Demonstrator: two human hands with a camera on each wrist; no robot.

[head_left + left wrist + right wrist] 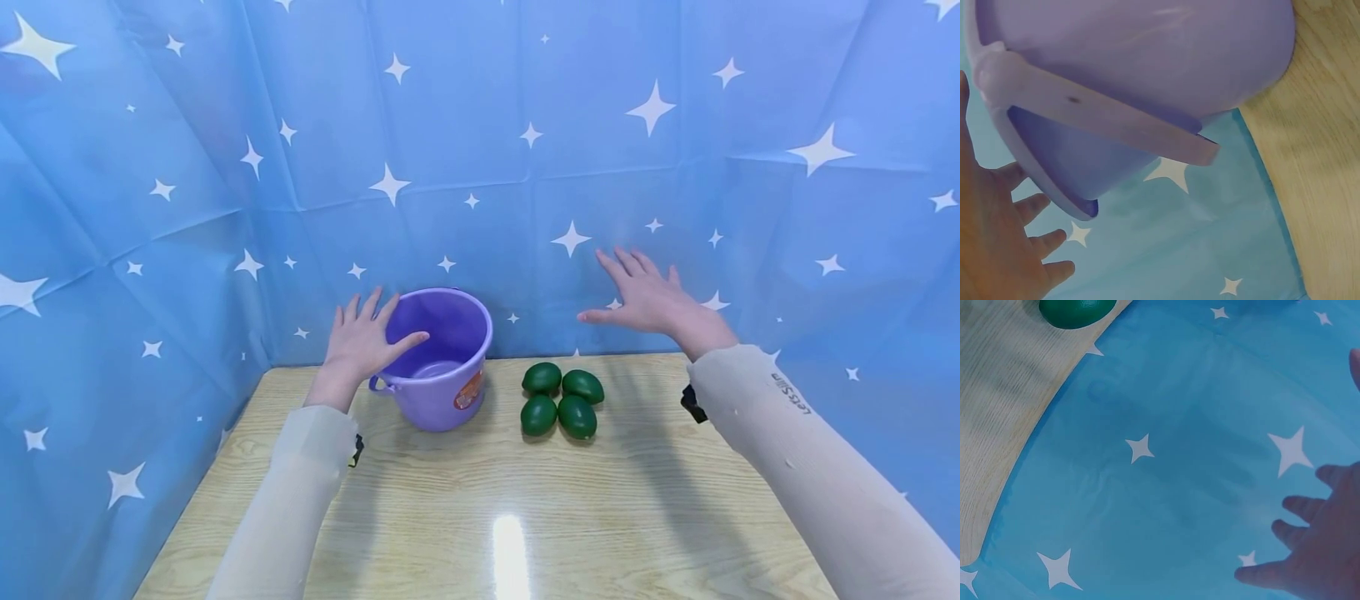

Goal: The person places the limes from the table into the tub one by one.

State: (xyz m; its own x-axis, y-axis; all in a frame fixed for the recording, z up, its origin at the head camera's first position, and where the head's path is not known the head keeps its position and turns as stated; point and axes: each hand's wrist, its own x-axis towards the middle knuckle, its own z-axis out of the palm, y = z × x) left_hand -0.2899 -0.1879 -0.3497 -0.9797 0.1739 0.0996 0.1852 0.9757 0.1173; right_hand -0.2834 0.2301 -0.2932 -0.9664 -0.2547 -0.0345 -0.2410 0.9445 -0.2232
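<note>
A purple bucket (442,400) stands upright on the table, with an orange sticker on its side. My left hand (358,343), fingers spread, overlaps the bucket's left rim in the head view. From the left wrist, the hand (1004,231) appears beside the rim, near the purple handle (1104,122), and holds nothing. To the right of the bucket, several dark green, smooth oval fruits (577,417) lie grouped together. Raised beyond them on the right is my right hand (647,298), its fingers spread and nothing in it. One green fruit (1077,309) shows at the top of the right wrist view.
The light wood table (450,517) ends at the back against a blue curtain (480,217) with white stars. The same curtain hangs along the left and right sides. A bright light reflection lies on the front part of the tabletop.
</note>
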